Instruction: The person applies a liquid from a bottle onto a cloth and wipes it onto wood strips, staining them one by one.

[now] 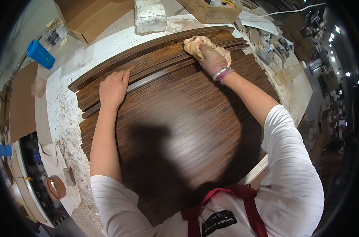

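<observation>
A large panel of dark brown wooden slats (pixel 179 126) lies in front of me, its surface glossy in the middle. Several long raised wooden strips (pixel 156 63) run along its far side. My left hand (pixel 113 89) bears on one of these strips near their left end, its fingers bent over the wood and the fingertips partly hidden. Toward the right end, my right hand (pixel 213 61) grips a crumpled beige cloth (pixel 198 42) and presses it on the strips. A bracelet circles my right wrist.
Beneath the panel is a paint-spotted white worktable (pixel 63 114). At the back stand a cardboard box (pixel 92 17), a whitish wrapped block (pixel 150 16) and a wooden box (pixel 211 12). A blue cup (pixel 41 54) is at far left; a plastic bottle (pixel 290 74) lies right, near scattered tools.
</observation>
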{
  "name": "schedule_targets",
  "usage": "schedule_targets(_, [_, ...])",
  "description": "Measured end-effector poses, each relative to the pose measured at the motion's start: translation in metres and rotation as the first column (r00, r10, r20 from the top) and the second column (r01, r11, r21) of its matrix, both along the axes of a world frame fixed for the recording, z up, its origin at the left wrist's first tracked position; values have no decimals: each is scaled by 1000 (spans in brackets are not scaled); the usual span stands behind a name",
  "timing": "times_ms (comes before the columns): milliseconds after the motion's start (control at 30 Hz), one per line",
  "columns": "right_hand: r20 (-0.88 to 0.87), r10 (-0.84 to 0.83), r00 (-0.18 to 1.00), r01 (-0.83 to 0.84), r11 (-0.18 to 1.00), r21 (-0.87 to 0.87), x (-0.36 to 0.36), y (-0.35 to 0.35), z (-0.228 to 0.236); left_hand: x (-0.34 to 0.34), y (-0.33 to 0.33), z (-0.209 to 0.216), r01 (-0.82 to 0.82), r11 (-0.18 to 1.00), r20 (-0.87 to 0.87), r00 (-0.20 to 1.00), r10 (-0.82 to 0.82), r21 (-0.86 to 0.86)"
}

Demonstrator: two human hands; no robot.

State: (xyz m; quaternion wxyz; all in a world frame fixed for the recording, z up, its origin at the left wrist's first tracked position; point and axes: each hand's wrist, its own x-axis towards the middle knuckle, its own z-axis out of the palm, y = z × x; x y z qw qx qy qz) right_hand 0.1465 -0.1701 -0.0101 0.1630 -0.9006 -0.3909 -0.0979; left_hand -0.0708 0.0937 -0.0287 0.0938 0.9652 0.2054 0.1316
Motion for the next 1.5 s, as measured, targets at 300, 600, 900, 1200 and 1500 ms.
schedule_targets(300, [-159,-48,986,45,999,-20,-16,11,13,2,5,1,16,1000,1,1000,-16,-23])
schedule_targets(600, [-190,-134,973,117,988,-98,-10,21,24,1,1,6,37,998,12,999,-36,-48])
schedule_targets(900, [-165,-211,964,177,963,-202,-15,25,15,0,-1,4,36,998,15,999,-36,-60])
schedule_targets(1200, [-177,359,917,-387,906,-170,-123,111,42,-2,-2,3,-5,997,-8,1000,4,-75])
schedule_targets(1500, [-111,-255,961,255,967,-10,97,-37,8,8,-7,1,92,996,42,995,-92,22])
